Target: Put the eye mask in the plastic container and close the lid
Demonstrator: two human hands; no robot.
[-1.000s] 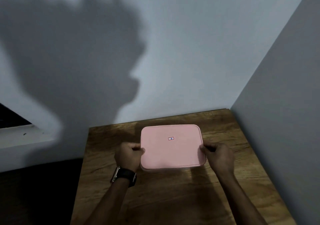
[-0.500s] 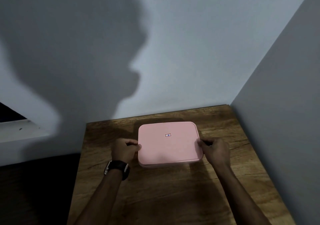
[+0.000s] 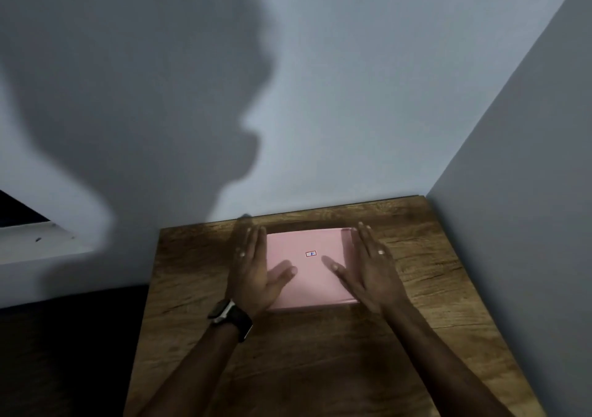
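Note:
A pink plastic container (image 3: 309, 275) with its pink lid on lies flat on the wooden table (image 3: 320, 359). A small red-framed sticker (image 3: 310, 254) marks the lid. My left hand (image 3: 256, 272) lies flat along the container's left edge, fingers straight, thumb resting on the lid. My right hand (image 3: 368, 269) lies flat along the right edge, thumb on the lid too. Both hands press with extended fingers and hold nothing. The eye mask is not visible.
The table sits in a corner: a wall runs behind it and another wall (image 3: 528, 224) stands along its right side. A black watch (image 3: 230, 317) is on my left wrist. A white ledge (image 3: 35, 243) is at the far left. Dark floor lies left of the table.
Both hands were curled, gripping the container's left and right sides. Now they have opened and lie flat along those edges with thumbs on the lid. The container sits slightly farther back.

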